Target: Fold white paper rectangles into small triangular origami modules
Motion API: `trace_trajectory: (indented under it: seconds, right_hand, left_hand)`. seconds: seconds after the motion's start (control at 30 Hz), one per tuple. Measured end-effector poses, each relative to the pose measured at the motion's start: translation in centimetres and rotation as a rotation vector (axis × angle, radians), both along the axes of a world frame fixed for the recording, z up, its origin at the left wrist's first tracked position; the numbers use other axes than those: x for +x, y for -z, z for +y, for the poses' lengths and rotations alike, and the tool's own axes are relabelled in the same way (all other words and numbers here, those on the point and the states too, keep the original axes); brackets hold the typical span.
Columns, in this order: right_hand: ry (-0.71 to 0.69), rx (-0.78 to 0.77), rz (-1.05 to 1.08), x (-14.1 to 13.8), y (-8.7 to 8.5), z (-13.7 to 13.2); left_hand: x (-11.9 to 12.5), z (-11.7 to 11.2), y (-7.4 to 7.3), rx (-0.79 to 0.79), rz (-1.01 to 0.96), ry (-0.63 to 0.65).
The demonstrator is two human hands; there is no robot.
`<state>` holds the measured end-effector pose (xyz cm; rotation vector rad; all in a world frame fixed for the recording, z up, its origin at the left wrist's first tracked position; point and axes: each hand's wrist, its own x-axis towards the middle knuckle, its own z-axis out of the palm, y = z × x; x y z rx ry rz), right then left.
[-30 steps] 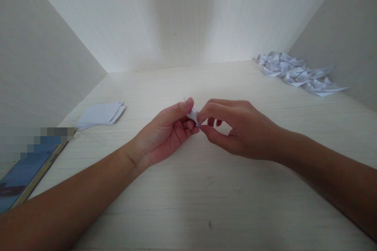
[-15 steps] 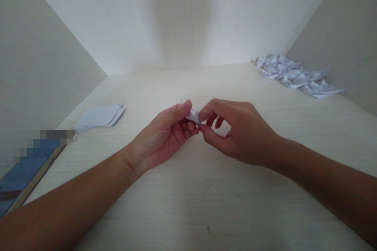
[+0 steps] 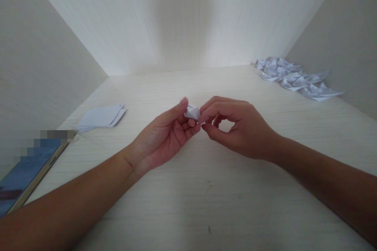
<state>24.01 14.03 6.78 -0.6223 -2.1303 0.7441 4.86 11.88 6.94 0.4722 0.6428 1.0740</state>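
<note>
Key relation: the folded paper piece (image 3: 192, 113) sits up at the fingertips of the left hand (image 3: 171, 133), between the two hands, just left of the right hand's (image 3: 240, 129) fingertips. Its visible long axis looks slanted, from the left thumb's tip down toward the right fingers (ends partly covered, so true length direction is a guess). Left hand is nearer: it has the piece pinched, thumb on the upper left side, fingers curled under. Right hand is curled, index and thumb tips close together at the piece's lower right corner; can't tell whether they nip the paper or only sit beside it.

Both forearms come in from the lower sides, hands meeting over the middle of the table (image 3: 188, 196).

Counts: hands, 2. Piece in hand, 1. Stack of flat white paper (image 3: 98, 117), 1, on the table to the left, well apart from the left hand; sheets uncountable, though at least two edges are offset. Heap of folded white paper (image 3: 277, 70), 1, back right corner, well apart from the right hand; pieces overlap, no honest number. Device with a bluish screen (image 3: 33, 172), 1, left edge, partly pixelated and cut off by the frame. Small dark mark (image 3: 209, 229), 1, near edge of the table.
</note>
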Motion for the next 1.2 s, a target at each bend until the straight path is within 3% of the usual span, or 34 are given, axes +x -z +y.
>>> trace_trajectory:
  seconds: [0.5,0.97,1.2]
  right_hand:
    - [-0.009,-0.357,0.129,-0.18,0.24,0.22]
    - [-0.030,-0.573,0.295,-0.56,-0.31,0.15]
    - [-0.169,-0.927,0.481,-0.14,-0.16,0.52]
  left_hand:
    - [-0.27,0.12,-0.14,-0.035,-0.004,-0.017]
    - [-0.91,-0.05,0.61,0.073,-0.084,0.093]
    - [-0.95,-0.09,0.32,0.103,-0.104,0.138]
